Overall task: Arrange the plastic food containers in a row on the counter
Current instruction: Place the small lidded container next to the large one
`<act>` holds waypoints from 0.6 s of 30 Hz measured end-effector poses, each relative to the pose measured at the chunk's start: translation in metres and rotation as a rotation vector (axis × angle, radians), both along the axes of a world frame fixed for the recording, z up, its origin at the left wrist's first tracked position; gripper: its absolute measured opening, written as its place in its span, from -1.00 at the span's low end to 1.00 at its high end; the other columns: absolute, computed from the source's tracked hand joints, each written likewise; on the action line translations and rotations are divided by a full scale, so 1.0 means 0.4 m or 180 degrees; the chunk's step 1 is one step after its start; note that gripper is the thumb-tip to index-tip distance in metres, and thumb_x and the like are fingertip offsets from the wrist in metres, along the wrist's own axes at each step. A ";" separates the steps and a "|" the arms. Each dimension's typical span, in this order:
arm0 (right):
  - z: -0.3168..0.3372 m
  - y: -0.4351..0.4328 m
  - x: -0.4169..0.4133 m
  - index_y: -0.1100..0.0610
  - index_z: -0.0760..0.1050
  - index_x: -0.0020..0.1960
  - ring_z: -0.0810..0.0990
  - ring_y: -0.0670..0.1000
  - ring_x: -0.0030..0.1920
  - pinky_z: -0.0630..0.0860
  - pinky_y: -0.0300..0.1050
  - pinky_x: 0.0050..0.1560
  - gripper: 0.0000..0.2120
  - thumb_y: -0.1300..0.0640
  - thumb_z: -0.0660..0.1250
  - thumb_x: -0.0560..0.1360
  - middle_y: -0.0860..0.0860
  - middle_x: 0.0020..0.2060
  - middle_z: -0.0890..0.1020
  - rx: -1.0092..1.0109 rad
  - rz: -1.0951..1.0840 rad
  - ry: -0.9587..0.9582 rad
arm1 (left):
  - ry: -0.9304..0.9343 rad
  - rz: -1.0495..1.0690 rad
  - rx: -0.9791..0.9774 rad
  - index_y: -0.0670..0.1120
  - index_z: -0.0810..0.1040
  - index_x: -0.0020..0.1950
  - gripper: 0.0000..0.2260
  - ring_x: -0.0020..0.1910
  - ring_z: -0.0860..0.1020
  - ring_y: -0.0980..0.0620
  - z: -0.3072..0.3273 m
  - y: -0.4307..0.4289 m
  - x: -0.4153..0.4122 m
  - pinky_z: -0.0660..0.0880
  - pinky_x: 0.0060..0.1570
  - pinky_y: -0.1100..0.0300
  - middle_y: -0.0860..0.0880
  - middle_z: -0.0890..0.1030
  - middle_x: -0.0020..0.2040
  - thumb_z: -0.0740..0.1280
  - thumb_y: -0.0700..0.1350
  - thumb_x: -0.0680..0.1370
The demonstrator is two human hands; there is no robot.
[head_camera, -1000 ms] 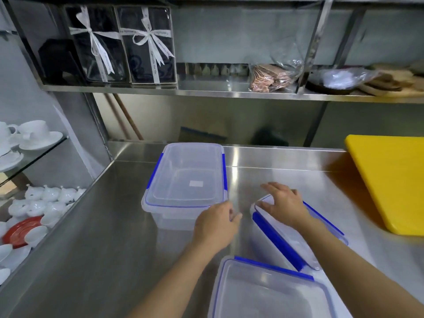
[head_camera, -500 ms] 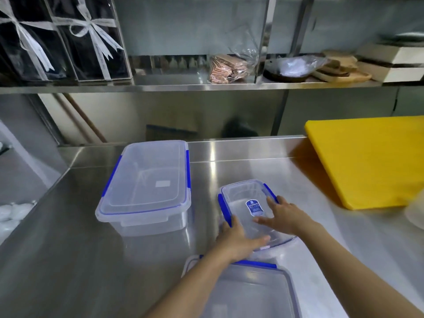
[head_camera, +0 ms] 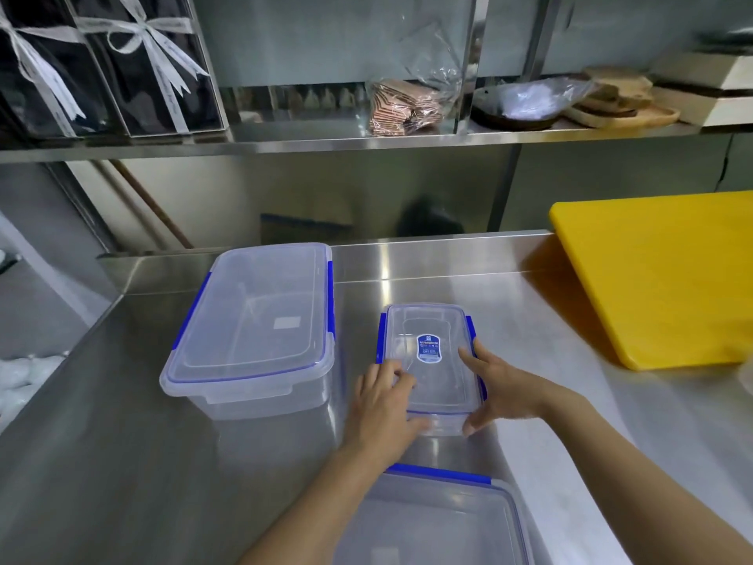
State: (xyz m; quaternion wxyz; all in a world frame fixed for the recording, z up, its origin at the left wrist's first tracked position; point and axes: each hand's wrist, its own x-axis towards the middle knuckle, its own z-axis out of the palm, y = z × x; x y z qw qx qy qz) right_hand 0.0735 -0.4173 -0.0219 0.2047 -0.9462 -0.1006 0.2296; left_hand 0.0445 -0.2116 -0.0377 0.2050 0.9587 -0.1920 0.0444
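Three clear plastic containers with blue clips stand on the steel counter (head_camera: 122,462). A large container (head_camera: 252,324) sits at the back left. To its right stands a small container (head_camera: 432,340) with a blue label on its lid, its long side parallel to the large one. My left hand (head_camera: 383,405) grips its near left corner and my right hand (head_camera: 501,389) grips its near right side. Another large container (head_camera: 440,524) lies at the bottom edge, partly cut off and partly behind my left forearm.
A yellow cutting board (head_camera: 660,279) lies at the right of the counter. A steel shelf (head_camera: 326,142) above holds black ribboned boxes (head_camera: 122,63), a bag of brown packets (head_camera: 403,104) and wooden boards (head_camera: 615,99). White crockery (head_camera: 24,373) shows at far left.
Both hands took hold of the small container and turned it from a slant to square beside the large one, sliding it a little toward the back. The view shifted right.
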 end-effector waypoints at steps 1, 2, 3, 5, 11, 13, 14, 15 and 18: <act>-0.003 0.001 0.005 -0.05 -0.11 0.49 0.13 0.02 0.45 0.26 -0.08 0.39 0.03 -0.06 0.52 0.26 -0.07 0.48 0.01 0.0095 -0.0065 -0.0133 | -0.0267 -0.0053 0.0029 -0.06 0.50 0.14 -0.63 0.15 0.43 -0.03 -0.001 0.000 0.002 0.33 0.14 0.16 0.00 0.49 0.16 0.42 0.04 0.40; -0.007 0.002 0.011 -0.03 -0.02 0.49 0.17 0.01 0.43 0.28 -0.10 0.38 -0.04 -0.06 0.50 0.29 -0.07 0.48 0.07 0.0148 -0.0138 -0.0262 | -0.0515 -0.0055 0.0100 -0.08 0.56 0.03 -0.72 0.04 0.52 -0.03 -0.003 0.001 0.006 0.42 0.02 0.16 0.00 0.59 0.03 0.46 -0.02 0.37; -0.013 0.003 0.019 0.00 0.05 0.48 0.21 0.02 0.42 0.30 -0.10 0.37 -0.11 -0.07 0.48 0.31 -0.05 0.49 0.12 0.0180 -0.0215 -0.0380 | -0.0695 -0.0021 0.0116 -0.08 0.60 -0.09 -0.76 -0.10 0.59 -0.02 -0.006 0.001 0.013 0.49 -0.13 0.20 0.02 0.64 -0.12 0.52 -0.08 0.30; -0.023 0.009 0.038 0.00 0.19 0.45 0.30 0.05 0.40 0.33 -0.06 0.34 -0.24 -0.06 0.45 0.35 -0.02 0.50 0.18 0.0228 -0.0347 -0.0591 | -0.0917 0.0049 0.0091 -0.06 0.64 -0.23 -0.74 -0.29 0.62 0.04 -0.013 -0.002 0.026 0.52 -0.35 0.30 0.06 0.66 -0.30 0.61 -0.15 0.16; -0.051 0.040 0.116 -0.04 0.25 0.42 0.34 0.06 0.39 0.41 0.01 0.23 -0.47 -0.03 0.29 0.48 -0.04 0.49 0.21 0.0050 -0.0521 -0.1110 | -0.0459 0.0181 0.0061 -0.15 0.45 0.33 -0.52 0.32 0.46 0.02 -0.031 -0.008 0.103 0.35 0.33 0.16 -0.09 0.51 0.33 0.43 -0.15 0.42; -0.062 0.051 0.154 -0.03 0.17 0.44 0.39 0.11 0.34 0.44 0.02 0.19 -0.47 -0.05 0.22 0.52 -0.04 0.50 0.19 -0.0118 -0.0535 -0.1235 | -0.0092 0.0095 0.0357 -0.09 -0.04 0.51 -0.36 0.53 -0.01 0.04 -0.048 0.000 0.139 -0.09 0.47 0.16 -0.03 0.00 0.56 0.24 -0.02 0.55; -0.069 0.055 0.173 -0.03 0.11 0.46 0.39 0.12 0.35 0.41 0.02 0.21 -0.46 -0.07 0.17 0.54 -0.04 0.51 0.15 -0.0246 -0.0513 -0.1239 | 0.0117 0.0103 0.0560 -0.06 -0.19 0.51 -0.28 0.53 -0.15 0.05 -0.052 0.003 0.157 -0.20 0.46 0.15 0.01 -0.15 0.56 0.23 0.02 0.55; -0.077 0.059 0.191 -0.04 0.04 0.48 0.33 0.11 0.39 0.37 0.01 0.27 -0.46 -0.09 0.11 0.56 -0.03 0.53 0.09 -0.0375 -0.0495 -0.1198 | 0.0244 0.0134 0.0739 -0.04 -0.28 0.49 -0.21 0.52 -0.23 0.05 -0.053 0.004 0.174 -0.24 0.45 0.14 0.03 -0.24 0.55 0.25 0.06 0.53; -0.101 0.068 0.229 -0.03 -0.21 0.49 0.03 0.05 0.52 0.17 0.03 0.43 -0.42 -0.11 -0.03 0.58 -0.02 0.54 -0.07 -0.0755 -0.0449 -0.1052 | 0.0518 0.0178 0.1017 -0.04 -0.38 0.46 -0.10 0.50 -0.30 0.01 -0.053 0.002 0.219 -0.26 0.45 0.05 0.02 -0.32 0.53 0.29 0.12 0.49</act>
